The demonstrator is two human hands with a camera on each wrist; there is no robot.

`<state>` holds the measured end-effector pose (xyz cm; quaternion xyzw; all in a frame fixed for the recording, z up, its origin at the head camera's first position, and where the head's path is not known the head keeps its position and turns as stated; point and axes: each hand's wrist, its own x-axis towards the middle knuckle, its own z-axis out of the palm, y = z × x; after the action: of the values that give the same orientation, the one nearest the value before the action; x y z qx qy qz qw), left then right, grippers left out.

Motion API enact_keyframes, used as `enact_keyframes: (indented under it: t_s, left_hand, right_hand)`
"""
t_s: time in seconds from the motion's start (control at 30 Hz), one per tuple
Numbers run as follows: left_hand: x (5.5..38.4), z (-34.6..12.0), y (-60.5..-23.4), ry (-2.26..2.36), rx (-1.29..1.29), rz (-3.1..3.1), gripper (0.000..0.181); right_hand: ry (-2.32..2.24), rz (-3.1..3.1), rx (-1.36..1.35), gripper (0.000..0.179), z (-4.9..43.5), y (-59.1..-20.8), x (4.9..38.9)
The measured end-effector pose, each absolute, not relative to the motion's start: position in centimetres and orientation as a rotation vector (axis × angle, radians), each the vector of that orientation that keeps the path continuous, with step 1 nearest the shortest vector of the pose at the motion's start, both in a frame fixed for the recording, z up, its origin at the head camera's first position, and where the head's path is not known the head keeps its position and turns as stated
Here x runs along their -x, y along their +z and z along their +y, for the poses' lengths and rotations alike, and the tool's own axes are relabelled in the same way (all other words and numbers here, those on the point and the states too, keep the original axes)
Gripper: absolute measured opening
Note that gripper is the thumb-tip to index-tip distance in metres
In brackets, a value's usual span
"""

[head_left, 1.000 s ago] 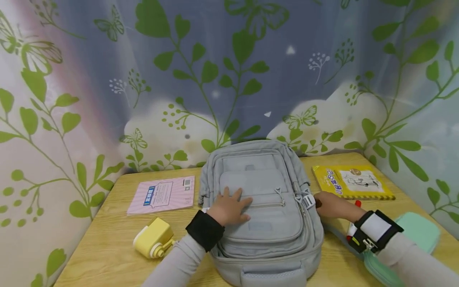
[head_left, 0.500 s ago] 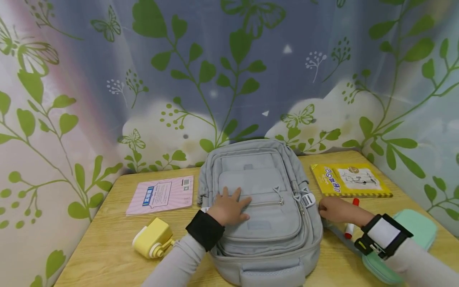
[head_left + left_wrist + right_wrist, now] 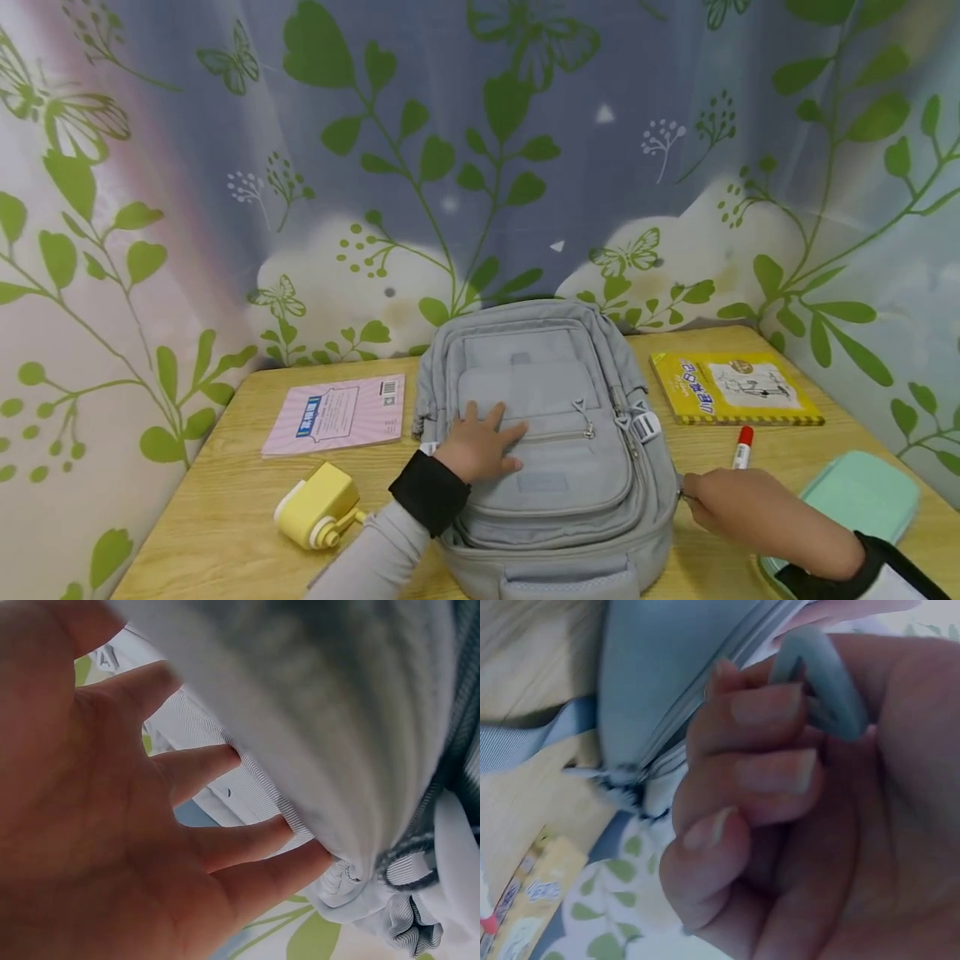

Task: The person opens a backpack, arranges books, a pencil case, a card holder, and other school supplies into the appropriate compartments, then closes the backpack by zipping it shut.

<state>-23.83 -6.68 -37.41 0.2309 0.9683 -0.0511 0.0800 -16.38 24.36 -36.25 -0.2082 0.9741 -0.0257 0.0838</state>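
Note:
A grey backpack (image 3: 525, 379) lies on the table with its front pockets facing up. My left hand (image 3: 477, 446) rests on its front with fingers spread; in the left wrist view the fingertips (image 3: 274, 829) touch the grey fabric. At the bag's right side, my right hand (image 3: 757, 508) has its fingers curled round a zipper pull. Up close, this grey triangular zipper pull (image 3: 847, 705) pokes out between the fingers and palm, near a zipper line (image 3: 705, 694) along the bag's side. The head view hides most of the pull behind the hand.
Left of the bag are a pink book (image 3: 333, 414) and a yellow bottle-like object (image 3: 318, 504). To the right lie a yellow book (image 3: 735, 387), a red-capped marker (image 3: 742, 447) partly behind my right hand, and a mint-green case (image 3: 862, 496) under the right forearm.
My right hand has moved down along the bag's right side, toward its lower end, and now covers part of the marker. The left hand stays on the bag's front.

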Motion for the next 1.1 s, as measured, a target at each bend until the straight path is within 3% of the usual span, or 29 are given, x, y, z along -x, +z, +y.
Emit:
enact_keyframes:
  t_s: [0.3, 0.77, 1.1]
  left_hand:
    - [23.6, -6.6, -37.4, -0.099, -0.675, 2.906, 0.056]
    - [23.1, -6.4, -36.9, -0.051, -0.628, 2.900, 0.056]
    - [23.4, -6.6, -37.0, 0.003, -0.687, 2.890, 0.054]
  right_hand:
    - [-0.289, 2.768, 0.879, 0.017, 22.3, -36.0, 13.2]
    - [-0.318, 2.624, 1.161, 0.028, 14.6, -36.7, 12.5]
    - [-0.352, 2.624, 1.076, 0.021, 11.5, -36.0, 12.5]
